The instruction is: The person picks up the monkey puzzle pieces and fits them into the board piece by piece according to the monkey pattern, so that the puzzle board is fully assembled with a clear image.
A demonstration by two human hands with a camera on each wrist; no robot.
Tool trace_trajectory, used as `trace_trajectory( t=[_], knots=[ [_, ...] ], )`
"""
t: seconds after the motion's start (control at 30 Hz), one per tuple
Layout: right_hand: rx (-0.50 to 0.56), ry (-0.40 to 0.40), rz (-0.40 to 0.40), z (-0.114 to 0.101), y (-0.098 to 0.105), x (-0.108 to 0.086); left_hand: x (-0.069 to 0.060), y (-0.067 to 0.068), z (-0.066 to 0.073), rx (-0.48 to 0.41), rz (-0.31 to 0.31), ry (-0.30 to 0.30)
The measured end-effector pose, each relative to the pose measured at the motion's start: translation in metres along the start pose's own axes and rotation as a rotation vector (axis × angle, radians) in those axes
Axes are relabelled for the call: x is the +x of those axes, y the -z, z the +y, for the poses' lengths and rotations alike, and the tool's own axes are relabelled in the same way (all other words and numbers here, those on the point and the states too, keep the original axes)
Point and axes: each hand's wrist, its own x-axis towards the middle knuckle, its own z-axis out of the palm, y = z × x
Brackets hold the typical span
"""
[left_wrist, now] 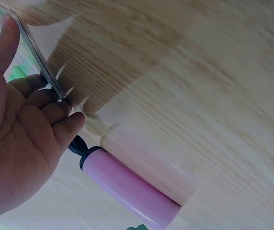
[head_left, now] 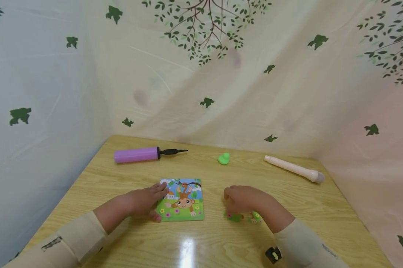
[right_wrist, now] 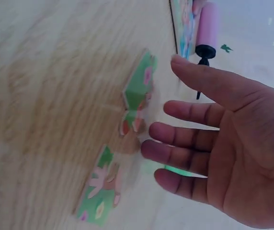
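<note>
A square picture puzzle [head_left: 182, 201] showing a monkey hanging over a meadow lies flat on the table. My left hand [head_left: 147, 201] rests along its left side, fingers at the upper corner and thumb near the lower one. In the left wrist view the fingertips touch the puzzle's edge [left_wrist: 39, 62]. Over loose puzzle pieces hovers my right hand [head_left: 245, 201], its fingers loosely bent and holding nothing. Beneath it lie a green piece with a pink flower [right_wrist: 139, 84], a small green and brown piece [right_wrist: 130, 122], and a piece with a monkey's hand and yellow flower [right_wrist: 98, 191].
Toward the back left lies a purple hand pump [head_left: 136, 155] with a black nozzle. A green toy duck [head_left: 224, 159] stands at the back middle. At the back right is a pale toy microphone [head_left: 293, 168]. A leaf-patterned curtain [head_left: 174, 74] closes off the table's back and sides.
</note>
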Motion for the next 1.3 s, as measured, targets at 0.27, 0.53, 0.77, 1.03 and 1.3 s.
trace_trajectory(
  t=[0.27, 0.53, 0.77, 1.03, 1.3],
  knots=[
    [0.010, -0.012, -0.052, -0.002, -0.011, -0.006, -0.002, 0.002, 0.002, -0.011, -0.007, -0.008],
    [-0.053, 0.078, 0.001, -0.010, -0.014, -0.003, 0.001, -0.001, 0.000, -0.010, -0.003, -0.009],
    [-0.076, 0.168, 0.038, -0.017, -0.017, 0.008, -0.001, 0.001, 0.001, -0.013, -0.002, -0.001],
    [-0.093, 0.244, 0.115, -0.027, -0.018, 0.022, -0.003, 0.004, 0.004, -0.023, -0.006, -0.002],
    [-0.156, 0.385, 0.192, -0.057, -0.012, 0.039, -0.003, 0.004, 0.002, -0.030, 0.005, -0.019]
  ],
)
